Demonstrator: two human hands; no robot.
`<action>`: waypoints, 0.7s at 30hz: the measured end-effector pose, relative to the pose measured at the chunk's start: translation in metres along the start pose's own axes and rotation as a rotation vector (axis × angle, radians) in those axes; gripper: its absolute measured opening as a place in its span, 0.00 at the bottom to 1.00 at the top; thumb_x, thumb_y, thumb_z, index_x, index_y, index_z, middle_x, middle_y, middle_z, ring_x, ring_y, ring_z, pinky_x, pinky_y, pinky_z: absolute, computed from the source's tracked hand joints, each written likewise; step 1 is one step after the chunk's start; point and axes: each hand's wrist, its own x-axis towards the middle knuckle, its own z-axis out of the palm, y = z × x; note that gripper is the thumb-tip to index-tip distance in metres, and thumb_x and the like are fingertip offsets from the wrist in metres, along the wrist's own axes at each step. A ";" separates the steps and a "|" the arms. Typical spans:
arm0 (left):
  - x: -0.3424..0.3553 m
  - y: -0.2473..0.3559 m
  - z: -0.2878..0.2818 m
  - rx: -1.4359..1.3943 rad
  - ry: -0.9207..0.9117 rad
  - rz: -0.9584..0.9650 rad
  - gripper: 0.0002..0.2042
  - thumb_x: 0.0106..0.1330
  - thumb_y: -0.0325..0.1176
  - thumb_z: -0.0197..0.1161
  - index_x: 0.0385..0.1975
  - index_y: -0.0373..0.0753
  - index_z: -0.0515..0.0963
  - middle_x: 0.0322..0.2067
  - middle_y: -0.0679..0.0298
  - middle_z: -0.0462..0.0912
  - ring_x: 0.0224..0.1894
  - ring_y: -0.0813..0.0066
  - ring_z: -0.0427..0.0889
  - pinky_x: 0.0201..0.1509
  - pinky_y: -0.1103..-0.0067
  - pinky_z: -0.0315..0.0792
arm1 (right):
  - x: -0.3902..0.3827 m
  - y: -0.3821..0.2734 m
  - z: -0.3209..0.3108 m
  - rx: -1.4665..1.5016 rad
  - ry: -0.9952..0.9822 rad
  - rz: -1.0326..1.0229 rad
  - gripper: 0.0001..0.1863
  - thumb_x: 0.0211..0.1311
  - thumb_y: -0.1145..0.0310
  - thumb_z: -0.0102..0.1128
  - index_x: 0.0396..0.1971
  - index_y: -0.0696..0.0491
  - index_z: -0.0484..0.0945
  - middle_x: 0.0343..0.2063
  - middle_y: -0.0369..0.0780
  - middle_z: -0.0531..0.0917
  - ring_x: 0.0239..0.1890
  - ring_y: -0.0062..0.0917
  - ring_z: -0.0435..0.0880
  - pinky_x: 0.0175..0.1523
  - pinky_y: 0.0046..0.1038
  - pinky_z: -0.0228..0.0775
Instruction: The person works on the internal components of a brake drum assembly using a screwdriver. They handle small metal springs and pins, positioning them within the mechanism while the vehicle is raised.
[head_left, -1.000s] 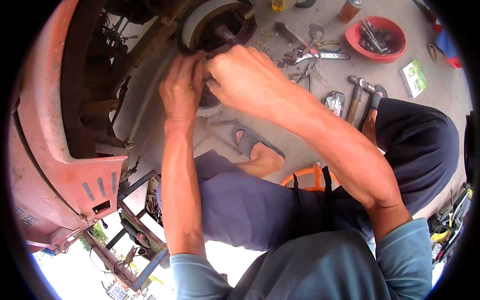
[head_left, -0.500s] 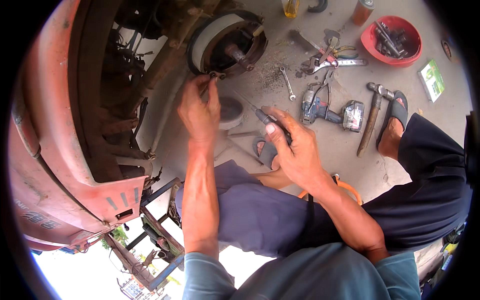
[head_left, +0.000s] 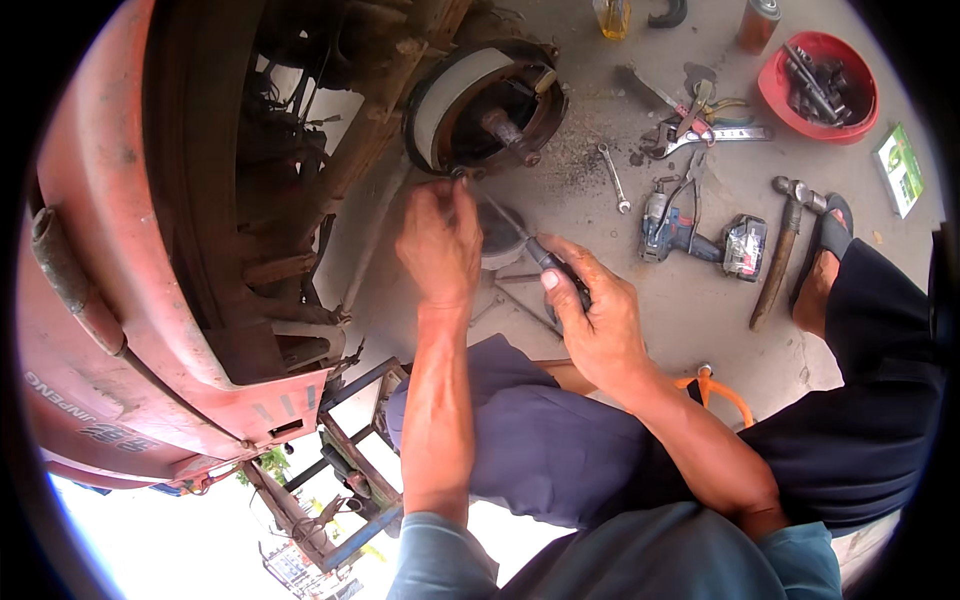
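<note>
My left hand [head_left: 440, 240] pinches a small metal piece [head_left: 461, 175] just below the wheel hub's brake assembly [head_left: 440, 110], which has a curved lining and a protruding axle [head_left: 505, 130]. My right hand [head_left: 595, 315] grips the dark handle of a screwdriver [head_left: 550, 262], its thin shaft angled up-left toward my left fingers. A round metal drum [head_left: 500, 245] lies on the ground behind the shaft. A combination spanner [head_left: 613, 175] lies right of the hub.
Pink vehicle body [head_left: 110, 300] and frame at left. On the floor: cordless drill [head_left: 680, 240], hammer [head_left: 775, 260], pliers and adjustable wrench [head_left: 720, 133], red bowl of sockets [head_left: 820, 85], spray can [head_left: 758, 25], yellow bottle [head_left: 612, 18], green-white box [head_left: 900, 170]. My knees and feet surround the lower area.
My hands were together at the hub a second ago; my right hand has moved down-right and now shows the screwdriver. The view has shifted, so the scene sits further right.
</note>
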 end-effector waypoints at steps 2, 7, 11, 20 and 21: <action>0.002 0.001 0.000 0.038 0.008 0.063 0.07 0.70 0.34 0.68 0.37 0.38 0.79 0.34 0.57 0.87 0.34 0.56 0.89 0.37 0.65 0.81 | 0.000 0.003 0.003 -0.008 0.034 -0.050 0.19 0.75 0.69 0.59 0.61 0.62 0.77 0.50 0.54 0.86 0.51 0.42 0.88 0.55 0.36 0.79; 0.002 0.003 -0.001 0.032 0.001 0.039 0.06 0.69 0.33 0.68 0.37 0.38 0.79 0.33 0.56 0.86 0.33 0.57 0.88 0.37 0.66 0.81 | 0.004 0.010 0.012 -0.024 0.074 -0.108 0.19 0.75 0.69 0.59 0.61 0.61 0.77 0.49 0.53 0.87 0.49 0.40 0.88 0.54 0.33 0.78; 0.003 -0.002 0.001 -0.010 0.023 0.063 0.05 0.68 0.31 0.68 0.37 0.38 0.80 0.32 0.56 0.85 0.33 0.58 0.87 0.37 0.66 0.80 | 0.004 0.011 0.018 0.075 0.067 -0.035 0.19 0.76 0.69 0.58 0.60 0.62 0.77 0.49 0.52 0.87 0.49 0.35 0.88 0.55 0.31 0.78; 0.006 0.005 -0.002 -0.064 -0.012 0.062 0.05 0.71 0.27 0.67 0.37 0.32 0.79 0.30 0.57 0.83 0.30 0.68 0.83 0.42 0.74 0.77 | 0.005 0.034 0.020 0.132 0.109 -0.025 0.18 0.74 0.70 0.59 0.59 0.61 0.78 0.45 0.48 0.88 0.45 0.32 0.88 0.53 0.31 0.78; 0.004 0.005 -0.001 -0.071 -0.019 0.037 0.05 0.71 0.27 0.66 0.36 0.32 0.79 0.29 0.58 0.83 0.30 0.69 0.82 0.41 0.75 0.76 | 0.006 0.034 0.020 0.118 0.108 -0.036 0.18 0.74 0.70 0.60 0.59 0.62 0.79 0.44 0.48 0.88 0.45 0.33 0.88 0.53 0.31 0.78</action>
